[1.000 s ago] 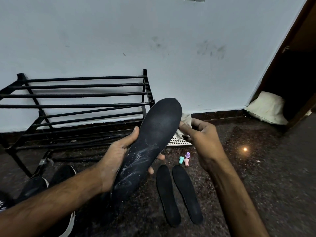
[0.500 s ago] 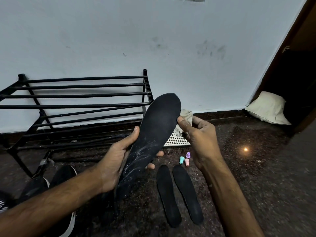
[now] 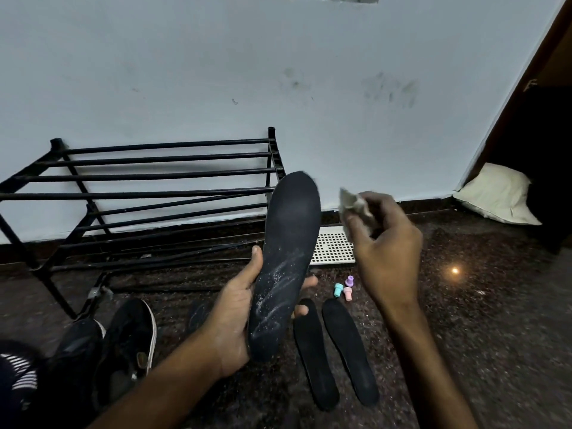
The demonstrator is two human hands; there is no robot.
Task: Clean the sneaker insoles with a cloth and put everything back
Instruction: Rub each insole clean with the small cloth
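Note:
My left hand [image 3: 235,317] grips a black insole [image 3: 286,261] by its heel end, toe pointing up; white dusty streaks cover its lower half. To its right, my right hand [image 3: 383,252] pinches a small beige cloth [image 3: 356,204], held in the air just apart from the insole. Two more black insoles [image 3: 314,354] [image 3: 349,351] lie side by side on the dark floor below. Black sneakers [image 3: 123,345] with white soles stand at the lower left.
A black metal shoe rack [image 3: 148,193] stands against the white wall on the left. A white perforated tray [image 3: 332,246] lies behind the insole. Three small pastel plugs [image 3: 344,287] sit on the floor. A cream pillow [image 3: 495,193] rests by the dark doorway at right.
My right hand lifted the cloth off the floor near the tray and brought it up beside the insole's toe. The left hand kept the insole upright, tilting it slightly.

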